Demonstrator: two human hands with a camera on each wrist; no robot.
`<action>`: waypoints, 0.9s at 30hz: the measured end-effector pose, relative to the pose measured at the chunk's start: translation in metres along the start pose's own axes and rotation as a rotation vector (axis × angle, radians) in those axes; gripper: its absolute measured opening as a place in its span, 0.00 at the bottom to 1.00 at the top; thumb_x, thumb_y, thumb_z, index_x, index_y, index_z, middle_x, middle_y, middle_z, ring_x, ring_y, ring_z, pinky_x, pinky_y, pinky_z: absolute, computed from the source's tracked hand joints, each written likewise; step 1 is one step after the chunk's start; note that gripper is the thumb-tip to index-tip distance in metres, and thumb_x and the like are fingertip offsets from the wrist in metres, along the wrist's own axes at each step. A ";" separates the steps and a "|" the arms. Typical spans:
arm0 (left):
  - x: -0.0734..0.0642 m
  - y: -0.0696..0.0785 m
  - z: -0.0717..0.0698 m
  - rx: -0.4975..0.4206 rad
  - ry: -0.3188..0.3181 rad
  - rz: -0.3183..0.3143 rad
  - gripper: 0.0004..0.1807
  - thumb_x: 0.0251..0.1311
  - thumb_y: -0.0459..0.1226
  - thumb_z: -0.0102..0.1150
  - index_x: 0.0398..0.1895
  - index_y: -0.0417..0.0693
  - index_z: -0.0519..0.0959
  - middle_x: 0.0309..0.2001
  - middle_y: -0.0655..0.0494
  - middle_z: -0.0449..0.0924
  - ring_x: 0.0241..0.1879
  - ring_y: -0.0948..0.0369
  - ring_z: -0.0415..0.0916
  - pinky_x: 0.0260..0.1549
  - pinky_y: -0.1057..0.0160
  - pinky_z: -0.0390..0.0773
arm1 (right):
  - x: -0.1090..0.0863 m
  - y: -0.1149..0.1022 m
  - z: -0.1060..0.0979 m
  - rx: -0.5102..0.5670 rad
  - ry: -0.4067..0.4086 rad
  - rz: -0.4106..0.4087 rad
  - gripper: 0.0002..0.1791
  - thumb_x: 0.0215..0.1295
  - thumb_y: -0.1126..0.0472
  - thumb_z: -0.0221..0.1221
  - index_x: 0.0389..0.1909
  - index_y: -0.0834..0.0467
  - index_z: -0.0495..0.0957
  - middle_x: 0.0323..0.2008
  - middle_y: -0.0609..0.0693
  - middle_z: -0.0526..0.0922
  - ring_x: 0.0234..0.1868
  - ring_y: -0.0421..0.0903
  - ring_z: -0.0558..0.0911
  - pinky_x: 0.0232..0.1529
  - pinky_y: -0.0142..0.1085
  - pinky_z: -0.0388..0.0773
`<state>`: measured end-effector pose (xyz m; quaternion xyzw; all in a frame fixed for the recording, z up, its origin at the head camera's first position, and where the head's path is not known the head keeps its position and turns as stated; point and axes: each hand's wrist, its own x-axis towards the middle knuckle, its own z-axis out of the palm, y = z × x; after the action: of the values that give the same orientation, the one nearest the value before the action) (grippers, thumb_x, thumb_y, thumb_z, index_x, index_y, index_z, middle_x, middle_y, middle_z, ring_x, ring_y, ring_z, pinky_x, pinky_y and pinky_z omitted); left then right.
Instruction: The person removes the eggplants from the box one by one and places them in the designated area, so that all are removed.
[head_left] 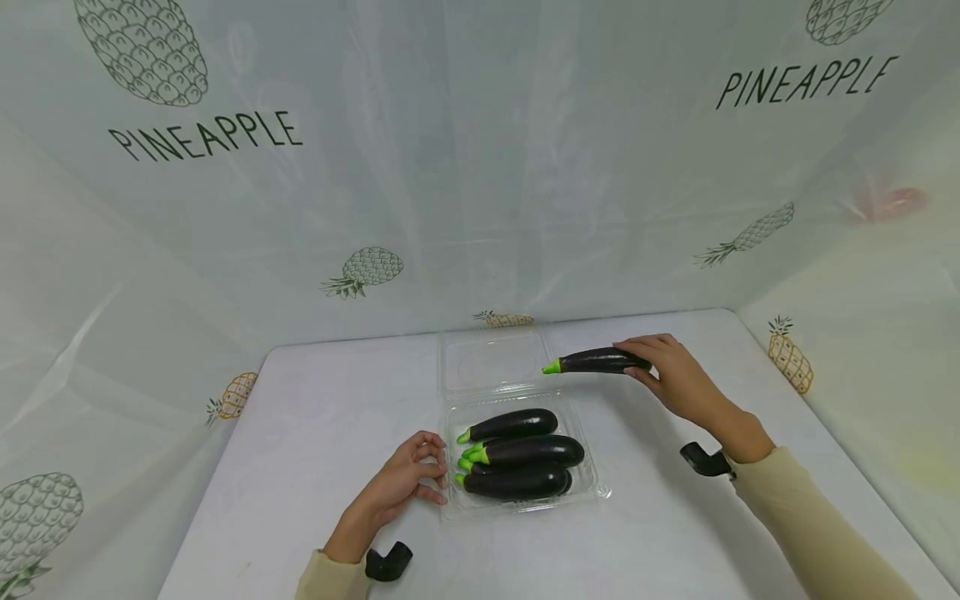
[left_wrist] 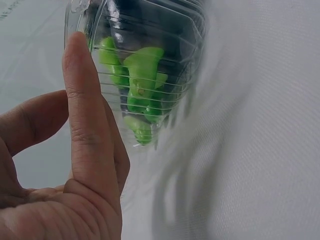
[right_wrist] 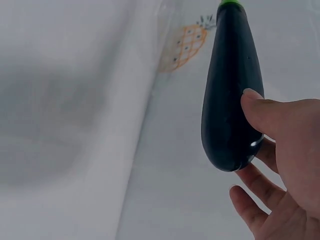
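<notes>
"What's nearest?"
"The left hand (head_left: 408,477), fingers relaxed at the side of a clear box (head_left: 591,479) holding several eggplants (head_left: 528,452)."
"Farther?"
"The right hand (head_left: 678,383), fingers grasping another eggplant (head_left: 596,361) by its rounded end above the surface (head_left: 652,517), near the open lid (head_left: 491,362)."

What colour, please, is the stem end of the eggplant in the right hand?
Bright green; the stem end shows best in the head view.

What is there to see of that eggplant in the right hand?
The eggplant is smooth, glossy and nearly black, widening from a bright green stem cap to a rounded end. The right hand pinches that thick end, holding it seemingly level above the table, green tip leftward, near the clear lid.
</notes>
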<state>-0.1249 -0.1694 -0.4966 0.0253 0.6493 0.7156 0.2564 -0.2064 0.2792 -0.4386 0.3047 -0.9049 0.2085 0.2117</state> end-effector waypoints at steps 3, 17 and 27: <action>0.001 -0.001 -0.001 0.007 0.001 -0.002 0.17 0.70 0.24 0.54 0.57 0.36 0.63 0.40 0.54 0.72 0.33 0.59 0.77 0.29 0.62 0.89 | -0.002 0.012 0.001 -0.009 0.000 0.014 0.27 0.59 0.74 0.73 0.61 0.65 0.82 0.54 0.63 0.86 0.54 0.64 0.79 0.53 0.60 0.79; 0.001 -0.002 -0.001 -0.002 0.003 -0.001 0.17 0.70 0.25 0.56 0.57 0.37 0.64 0.39 0.55 0.72 0.33 0.59 0.77 0.28 0.61 0.89 | -0.003 0.051 0.017 -0.009 -0.064 0.091 0.25 0.62 0.74 0.70 0.61 0.68 0.81 0.53 0.67 0.85 0.53 0.69 0.79 0.52 0.63 0.79; 0.000 -0.003 -0.002 -0.003 -0.006 0.000 0.17 0.71 0.26 0.56 0.57 0.36 0.63 0.39 0.55 0.73 0.32 0.59 0.78 0.29 0.61 0.89 | 0.000 0.063 0.023 -0.003 -0.142 0.178 0.23 0.67 0.72 0.68 0.63 0.69 0.79 0.55 0.68 0.84 0.54 0.70 0.78 0.54 0.64 0.79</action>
<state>-0.1250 -0.1713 -0.4997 0.0270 0.6474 0.7164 0.2586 -0.2527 0.3131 -0.4734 0.2371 -0.9414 0.2029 0.1280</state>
